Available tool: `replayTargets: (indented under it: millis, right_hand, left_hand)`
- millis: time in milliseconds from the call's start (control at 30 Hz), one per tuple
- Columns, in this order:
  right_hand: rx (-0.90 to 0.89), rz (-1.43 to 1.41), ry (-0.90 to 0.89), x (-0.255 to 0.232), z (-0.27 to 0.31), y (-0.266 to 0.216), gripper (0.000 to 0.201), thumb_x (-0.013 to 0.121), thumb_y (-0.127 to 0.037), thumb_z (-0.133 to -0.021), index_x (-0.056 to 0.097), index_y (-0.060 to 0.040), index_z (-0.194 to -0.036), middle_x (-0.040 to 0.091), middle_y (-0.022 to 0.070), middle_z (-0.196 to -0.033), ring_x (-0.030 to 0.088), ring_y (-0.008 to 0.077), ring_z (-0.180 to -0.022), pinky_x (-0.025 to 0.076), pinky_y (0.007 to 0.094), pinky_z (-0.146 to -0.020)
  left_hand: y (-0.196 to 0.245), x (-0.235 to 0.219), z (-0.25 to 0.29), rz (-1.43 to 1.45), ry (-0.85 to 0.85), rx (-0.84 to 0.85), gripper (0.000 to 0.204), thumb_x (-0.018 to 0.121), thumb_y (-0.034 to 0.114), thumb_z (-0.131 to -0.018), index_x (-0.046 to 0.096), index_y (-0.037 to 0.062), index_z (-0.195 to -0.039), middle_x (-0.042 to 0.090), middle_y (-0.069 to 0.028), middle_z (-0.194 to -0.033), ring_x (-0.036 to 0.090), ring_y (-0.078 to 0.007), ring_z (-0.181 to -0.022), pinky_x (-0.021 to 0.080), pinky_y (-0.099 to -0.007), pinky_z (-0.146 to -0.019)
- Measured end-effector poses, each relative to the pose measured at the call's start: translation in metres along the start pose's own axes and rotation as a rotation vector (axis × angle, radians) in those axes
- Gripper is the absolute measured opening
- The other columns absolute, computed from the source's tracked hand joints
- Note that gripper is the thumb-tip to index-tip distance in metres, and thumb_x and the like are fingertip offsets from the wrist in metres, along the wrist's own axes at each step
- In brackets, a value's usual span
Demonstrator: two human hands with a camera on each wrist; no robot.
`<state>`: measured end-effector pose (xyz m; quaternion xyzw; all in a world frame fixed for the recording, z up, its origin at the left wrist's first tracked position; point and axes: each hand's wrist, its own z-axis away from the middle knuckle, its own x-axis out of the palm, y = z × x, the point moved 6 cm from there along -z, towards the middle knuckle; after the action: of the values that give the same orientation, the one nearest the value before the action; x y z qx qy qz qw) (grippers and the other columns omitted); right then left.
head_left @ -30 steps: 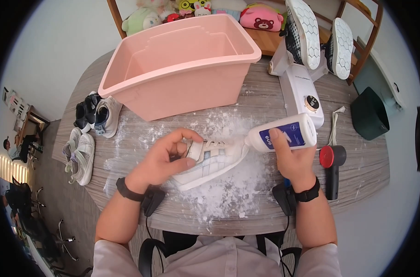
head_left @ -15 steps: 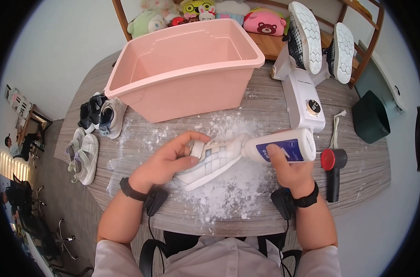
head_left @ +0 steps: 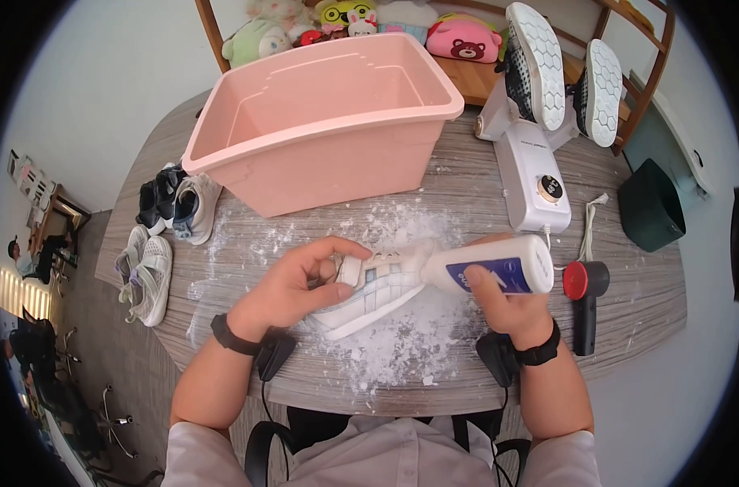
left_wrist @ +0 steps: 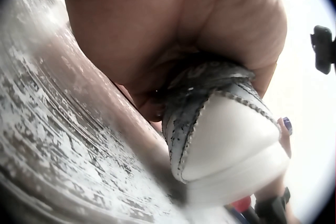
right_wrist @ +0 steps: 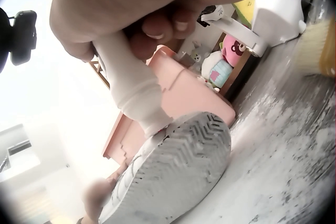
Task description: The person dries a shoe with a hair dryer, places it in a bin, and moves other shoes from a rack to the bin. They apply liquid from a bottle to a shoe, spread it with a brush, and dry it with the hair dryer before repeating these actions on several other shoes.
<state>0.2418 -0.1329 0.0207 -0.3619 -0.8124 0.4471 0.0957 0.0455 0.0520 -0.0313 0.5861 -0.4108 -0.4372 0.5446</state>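
Note:
A white sneaker point(head_left: 373, 292) with grey-blue patches is held tilted over the powder-dusted table. My left hand point(head_left: 292, 280) grips it around the ankle opening, thumb on the near side and fingers by the tongue. In the left wrist view the sneaker's heel point(left_wrist: 226, 134) shows below the palm. My right hand point(head_left: 511, 304) grips a white squeeze bottle point(head_left: 540, 264) with a blue label, lying nearly level. The bottle's neck point(right_wrist: 142, 103) points down at the sneaker's toe, its tip right at the upper. White residue coats the patterned sole point(right_wrist: 184, 166).
A pink bin point(head_left: 329, 166) stands behind the sneaker. Two pairs of shoes point(head_left: 150, 280) sit at the left. A white shoe dryer point(head_left: 532, 174) carries another pair. At the right are a black-and-red handheld tool point(head_left: 586, 300) and a dark green bin point(head_left: 652, 207). A brush point(right_wrist: 320, 50) lies nearby.
The bottle has come down and slightly left over the sneaker's toe, its base swinging nearer to me. My left hand keeps its grip on the sneaker. The head view has shifted a little.

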Motion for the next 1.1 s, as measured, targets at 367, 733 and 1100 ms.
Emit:
replayTargets:
  millis: [367,733,1100]
  right_hand:
    - [-0.068,0.052,-0.084,0.005,-0.002,-0.006,0.021,0.086,-0.011,-0.082,0.074,0.0029,-0.092,0.076,0.0113,-0.08,0.072,0.0135,-0.066,0.056,0.0264,-0.062]
    - [-0.198,0.229,-0.121,0.009,-0.001,-0.018,0.023,0.089,-0.011,-0.077,0.075,0.0015,-0.09,0.076,0.0117,-0.079,0.075,0.0184,-0.067,0.058,0.0286,-0.061]
    - [0.089,-0.013,-0.126,0.01,0.003,-0.006,0.022,0.087,-0.014,-0.081,0.077,0.0013,-0.092,0.076,0.0104,-0.079,0.073,0.0154,-0.066,0.056,0.0268,-0.06]
  left_hand:
    - [0.01,0.003,0.002,-0.158,0.0,0.046,0.049,0.075,0.003,-0.086,0.064,0.0006,-0.134,0.047,0.0084,-0.071,0.037,-0.0032,-0.064,0.029,-0.0214,-0.063]
    - [0.033,0.02,0.007,-0.465,-0.008,0.239,0.049,0.079,0.005,-0.078,0.071,0.0044,-0.126,0.044,0.0013,-0.057,0.044,-0.011,-0.054,0.035,-0.0264,-0.057]
    - [0.036,0.02,0.007,-0.492,0.015,0.258,0.055,0.08,0.005,-0.074,0.071,0.0051,-0.128,0.047,-0.0009,-0.057,0.048,-0.0138,-0.052,0.038,-0.0286,-0.055]
